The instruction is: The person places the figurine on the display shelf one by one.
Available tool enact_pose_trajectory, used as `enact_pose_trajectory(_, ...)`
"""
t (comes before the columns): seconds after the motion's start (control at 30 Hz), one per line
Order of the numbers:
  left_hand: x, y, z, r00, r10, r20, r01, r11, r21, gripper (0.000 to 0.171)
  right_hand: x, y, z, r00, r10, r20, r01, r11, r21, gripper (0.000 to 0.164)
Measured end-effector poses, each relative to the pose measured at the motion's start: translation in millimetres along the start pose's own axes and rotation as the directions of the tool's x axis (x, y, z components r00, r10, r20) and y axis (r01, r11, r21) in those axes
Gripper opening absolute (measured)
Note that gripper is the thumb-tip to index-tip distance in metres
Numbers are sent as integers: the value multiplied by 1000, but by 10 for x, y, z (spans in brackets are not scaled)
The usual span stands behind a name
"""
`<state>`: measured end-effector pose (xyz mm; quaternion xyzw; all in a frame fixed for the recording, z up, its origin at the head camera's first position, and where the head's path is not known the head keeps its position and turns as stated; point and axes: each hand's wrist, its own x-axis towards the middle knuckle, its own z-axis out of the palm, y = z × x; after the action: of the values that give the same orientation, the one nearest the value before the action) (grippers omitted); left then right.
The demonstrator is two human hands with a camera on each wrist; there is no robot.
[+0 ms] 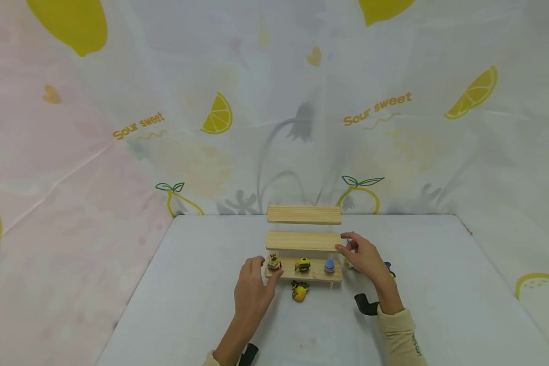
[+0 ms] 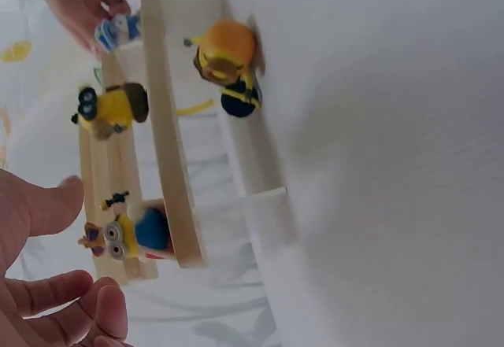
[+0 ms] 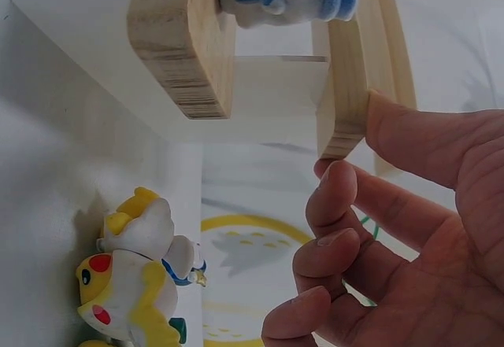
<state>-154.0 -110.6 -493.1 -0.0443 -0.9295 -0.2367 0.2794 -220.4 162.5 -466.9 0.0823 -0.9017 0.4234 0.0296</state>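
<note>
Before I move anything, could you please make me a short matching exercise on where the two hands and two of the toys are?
Things:
1. blue-and-white toy
2. left hand
3. orange-and-black toy
4. right hand

Places:
A. on the table, in front of the shelf boards
B. touching the right end of the middle board
C. standing on the bottom board, towards its right end
D. beside the left end of the bottom board

Right pairs: 1-C, 2-D, 3-A, 4-B.
</note>
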Motion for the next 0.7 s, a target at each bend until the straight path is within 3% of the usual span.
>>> enact_pose_trajectory(0.1,-88,11,-38,1000,15,23,-15,1000,5,42,0,-5,4,1000,2,4,-2,1000,4,45)
enact_pose_trajectory(0.2,-166,28,-16,995,36,91,-35,999,-18,35,4,-9,0,1000,7,6,-7,1000,12,46)
enact_pose_trajectory(0.4,-241,58,136,961,150,232,-131,987,-95,29,21,-2,-6,1000,15,5,-15,1000,12,46)
enact_pose_trajectory(0.5,-235,93,183,921,227,315,-204,973,-107,34,23,3,1,1000,16,3,-16,1000,16,45)
enact_pose_trajectory(0.6,-226,118,213,866,317,387,-295,948,-117,38,23,13,9,1000,18,0,-18,1000,15,45)
enact_pose_trajectory(0.7,-232,127,240,825,404,396,-388,913,-124,40,20,18,15,1000,23,0,-23,1000,7,44)
